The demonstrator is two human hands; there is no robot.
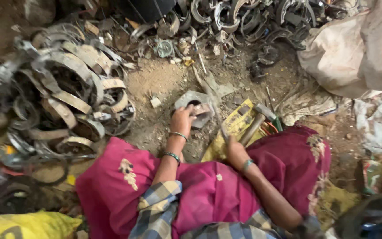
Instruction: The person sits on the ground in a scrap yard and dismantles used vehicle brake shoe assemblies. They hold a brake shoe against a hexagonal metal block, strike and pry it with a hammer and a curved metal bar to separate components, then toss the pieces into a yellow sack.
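Metal block [194, 102], grey and flat with a round hole, sits on the dirt floor [155, 82] just ahead of the knees. Left hand [183, 120] presses a small curved part onto the block, its grip closed around that part. Right hand [235, 150] is wrapped around a thin metal rod [213, 110], closed tight; hammer [255, 123] lies just beside it. To work well, left fingers should probably stay off the rod tip and the part sit flat over the hole. Curved metal shoes [67, 95] are piled to the left.
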